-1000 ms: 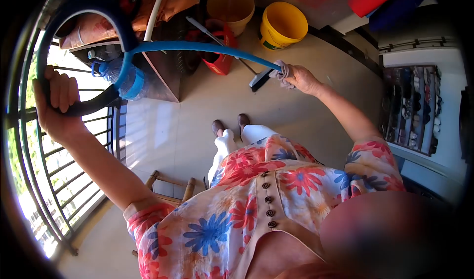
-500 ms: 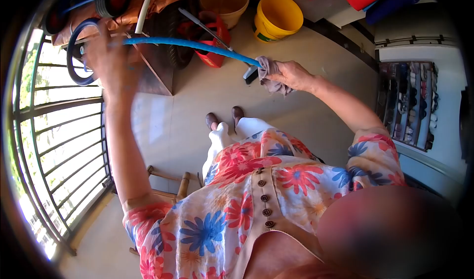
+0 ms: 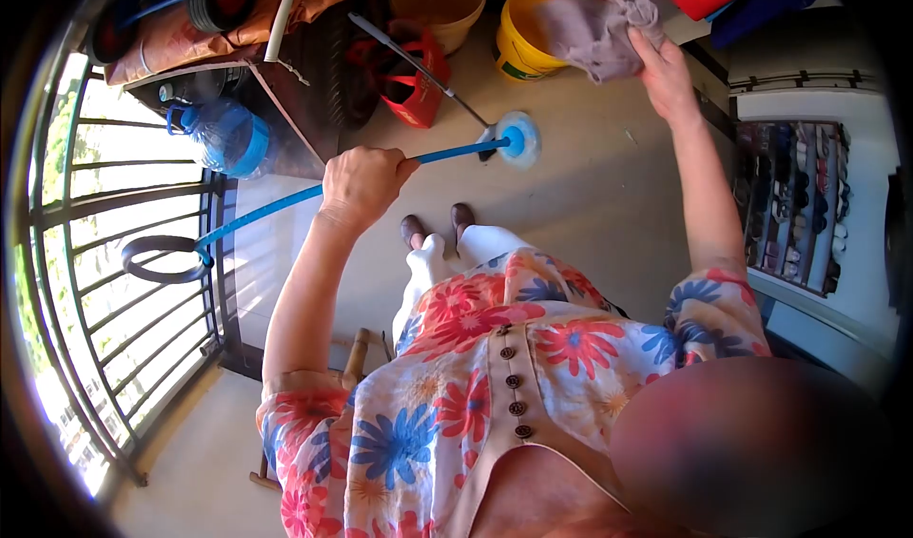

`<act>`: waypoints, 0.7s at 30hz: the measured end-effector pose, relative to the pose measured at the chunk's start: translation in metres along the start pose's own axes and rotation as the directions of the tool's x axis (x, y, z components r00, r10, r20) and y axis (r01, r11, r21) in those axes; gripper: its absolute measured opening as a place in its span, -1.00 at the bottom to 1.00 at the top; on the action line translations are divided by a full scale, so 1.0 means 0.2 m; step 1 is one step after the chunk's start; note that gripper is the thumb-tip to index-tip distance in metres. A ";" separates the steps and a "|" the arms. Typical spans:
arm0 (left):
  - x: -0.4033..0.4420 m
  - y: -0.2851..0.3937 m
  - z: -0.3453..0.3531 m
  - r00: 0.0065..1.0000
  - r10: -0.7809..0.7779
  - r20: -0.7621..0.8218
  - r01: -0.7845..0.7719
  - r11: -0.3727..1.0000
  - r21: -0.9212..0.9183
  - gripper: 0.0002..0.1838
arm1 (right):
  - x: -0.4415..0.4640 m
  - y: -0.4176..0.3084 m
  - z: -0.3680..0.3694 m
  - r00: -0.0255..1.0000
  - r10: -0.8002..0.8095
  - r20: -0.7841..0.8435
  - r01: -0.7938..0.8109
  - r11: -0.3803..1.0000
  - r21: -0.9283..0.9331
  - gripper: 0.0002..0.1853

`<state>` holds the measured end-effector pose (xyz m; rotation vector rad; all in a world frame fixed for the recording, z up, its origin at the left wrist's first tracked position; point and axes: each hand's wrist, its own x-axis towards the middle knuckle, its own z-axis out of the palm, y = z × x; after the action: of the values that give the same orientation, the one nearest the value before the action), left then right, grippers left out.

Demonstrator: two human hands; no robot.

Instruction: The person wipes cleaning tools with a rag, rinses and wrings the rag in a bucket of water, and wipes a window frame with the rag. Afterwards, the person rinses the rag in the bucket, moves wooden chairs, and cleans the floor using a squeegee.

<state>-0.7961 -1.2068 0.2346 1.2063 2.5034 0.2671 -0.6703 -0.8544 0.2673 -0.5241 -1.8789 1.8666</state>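
Your left hand has shifted its hold. A second ago it gripped the dark ring; half a second ago it was a blur in front of that ring. Now it is curled into a fist around the middle of the blue rod, which slants from the near left up to the far right across your front. The ring hangs at the rod's left end, nearer to you than in the earlier views, seen against the railing.

Your right hand has left the rod's right end, where it had the grey cloth wrapped in both earlier views. You now hold that cloth out at the far right, thumb and fingers closed on it, though some fingers are hidden. Its blurred left edge overlaps the yellow bucket in view; whether they touch, you cannot tell from here.

With the cloth away, a round, pale blue end piece shows at the rod's right tip, partly covering the broom's head. The large bottle at the far left, hidden by your hand half a second ago, is back in sight.
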 end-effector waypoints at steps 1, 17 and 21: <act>-0.01 0.00 0.01 1.000 -0.005 -0.016 0.005 1.000 0.013 -0.69 | -0.06 -0.07 -0.02 0.994 0.064 0.084 -0.044 0.974 -0.223 -0.73; -0.05 0.13 0.18 0.990 0.047 -0.132 -0.044 0.999 0.031 -0.73 | -0.24 0.62 0.35 0.937 0.237 0.258 0.122 0.471 -0.874 -0.78; 0.14 0.12 0.24 0.964 0.080 0.253 -0.069 0.996 -0.052 -0.64 | -0.24 0.57 0.52 0.956 0.072 0.285 0.220 0.466 -0.857 -0.80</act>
<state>-0.7754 -1.1696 0.1909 1.2350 2.2247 0.1712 -0.6920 -0.9653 0.1517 -0.4563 -2.9766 0.7351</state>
